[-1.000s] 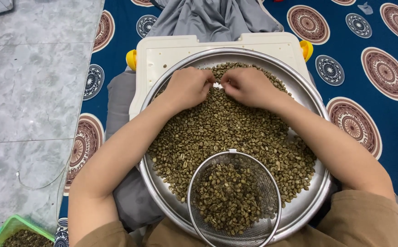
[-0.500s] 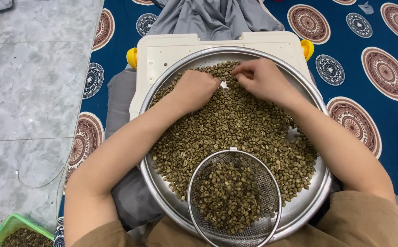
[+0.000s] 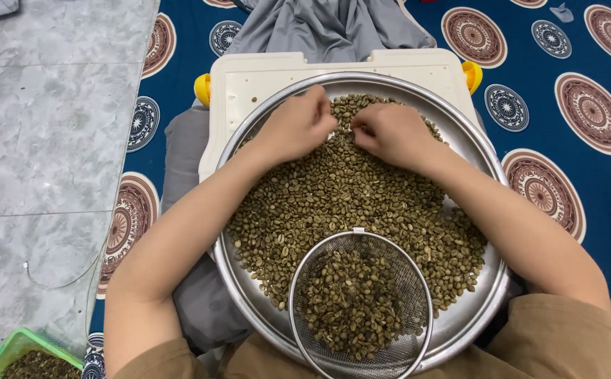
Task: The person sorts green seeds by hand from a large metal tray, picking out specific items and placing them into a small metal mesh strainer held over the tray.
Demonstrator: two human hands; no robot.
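Green coffee beans (image 3: 347, 203) fill one big metal tray (image 3: 470, 319), heaped toward the middle, handy for picking through. My left hand (image 3: 298, 126) and right hand (image 3: 389, 133) sit curled on the far side of the pile, fingertips pinching at beans, can't tell which. One mesh sieve (image 3: 361, 302) with more beans rests at the near edge. One white board (image 3: 263, 77) props the tray; a green basket (image 3: 21, 351) sits near left.

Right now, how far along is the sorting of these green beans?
Done: a share of beans sits in the wire sieve. In hand: the left hand and right hand pick among the beans at the tray's far side. Left: most beans lie spread across the metal tray.
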